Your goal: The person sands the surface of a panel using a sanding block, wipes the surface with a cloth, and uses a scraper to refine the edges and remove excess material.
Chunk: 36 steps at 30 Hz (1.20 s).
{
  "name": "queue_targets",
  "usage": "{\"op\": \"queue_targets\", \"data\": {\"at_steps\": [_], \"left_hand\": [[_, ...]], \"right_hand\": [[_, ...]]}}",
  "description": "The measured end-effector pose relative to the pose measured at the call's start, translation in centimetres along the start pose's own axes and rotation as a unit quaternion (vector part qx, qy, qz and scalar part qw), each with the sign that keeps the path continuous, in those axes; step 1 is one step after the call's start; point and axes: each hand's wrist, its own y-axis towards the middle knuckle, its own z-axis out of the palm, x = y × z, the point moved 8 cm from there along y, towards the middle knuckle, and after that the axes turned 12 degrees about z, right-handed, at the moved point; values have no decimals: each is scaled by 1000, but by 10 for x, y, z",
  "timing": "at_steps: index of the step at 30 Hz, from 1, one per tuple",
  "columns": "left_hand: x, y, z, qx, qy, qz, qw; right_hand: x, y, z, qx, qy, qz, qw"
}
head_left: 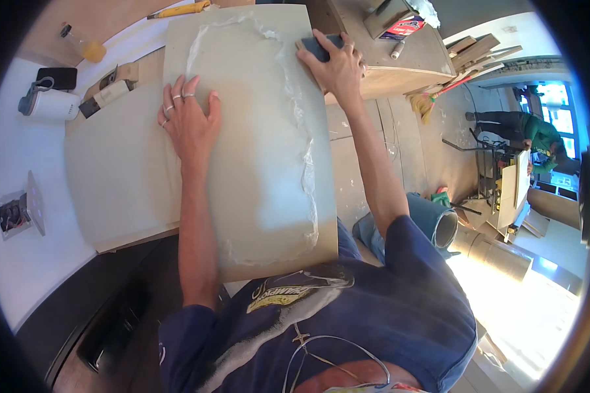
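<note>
1. In the head view, a large pale grey-beige rectangular panel (249, 164) lies in front of the person, its near edge close to the chest. A glossy, whitish, uneven strip (306, 157) runs just inside much of its border.
2. The left hand (190, 124), with rings on several fingers, rests palm down at the panel's left side. Its fingers are moderately spread and slightly bent, with nothing gripped.
3. The right hand (337, 69) is at the panel's upper right edge. Its fingers are curved over a dark grey flat-faced block (313, 47), with the thumb along the near side; the block is at the panel's edge, and its underside is hidden.
4. Left of the panel lies a second pale flat sheet (121, 170), with a white lidded mug (54, 105) beyond it.
5. To the right stand a brown wooden surface (354, 33) bearing a metal can (385, 21), and a straw broom (424, 105).
6. Farther right, another person in a green top (541, 134) bends over a work stand.
</note>
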Motion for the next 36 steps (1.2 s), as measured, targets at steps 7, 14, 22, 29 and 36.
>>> {"op": "queue_targets", "data": {"at_steps": [7, 14, 22, 29, 36], "left_hand": [[7, -3, -4, 6, 2, -16, 1000], [0, 2, -2, 9, -12, -9, 1000], [-3, 2, -1, 22, -18, -20, 999], [9, -1, -3, -4, -6, -13, 1000], [-2, 1, -3, 3, -30, -11, 999]], "right_hand": [[-13, -49, -6, 30, 17, 6, 999], [20, 60, 28, -19, -25, -16, 999], [8, 59, 32, -16, 4, -14, 1000], [12, 25, 37, -13, -16, -38, 999], [24, 116, 60, -31, -18, 0, 999]]}}
